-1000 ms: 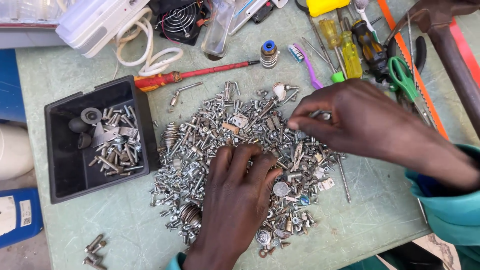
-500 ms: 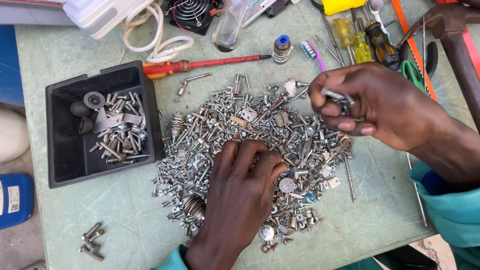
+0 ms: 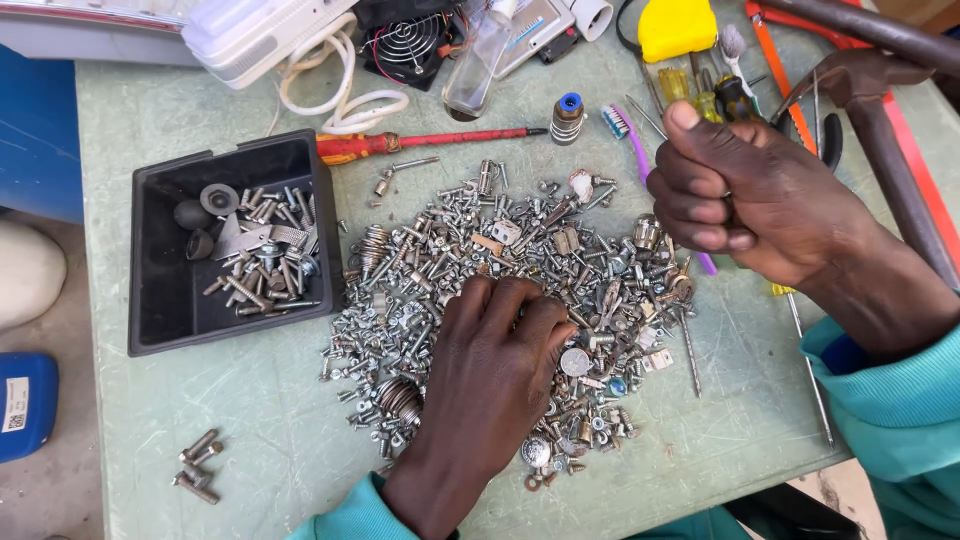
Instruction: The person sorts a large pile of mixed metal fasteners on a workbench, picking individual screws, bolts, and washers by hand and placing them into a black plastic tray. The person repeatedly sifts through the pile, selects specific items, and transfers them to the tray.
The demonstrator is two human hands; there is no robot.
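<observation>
A big heap of mixed screws, nuts, washers and bolts (image 3: 450, 250) covers the middle of the green table (image 3: 260, 400). My left hand (image 3: 495, 370) lies palm down on the heap's near side, its fingertips among the pieces. My right hand (image 3: 745, 200) is lifted above the heap's right edge and closed in a fist with the thumb up. A small screw went into it from the heap and is hidden inside now. Left of the heap stands a black tray (image 3: 150, 300) with sorted screws and a few black parts in it.
A red screwdriver (image 3: 420, 140), a purple toothbrush (image 3: 625, 130), a small fan (image 3: 405, 35), a yellow tape measure (image 3: 678, 25) and a hammer (image 3: 880, 120) line the far and right sides. A few bolts (image 3: 198, 465) lie at the near left. A blue container (image 3: 25, 400) sits off the table.
My right hand picked a small screw off the heap's right side, rose and closed into a fist. My left hand stayed on the heap.
</observation>
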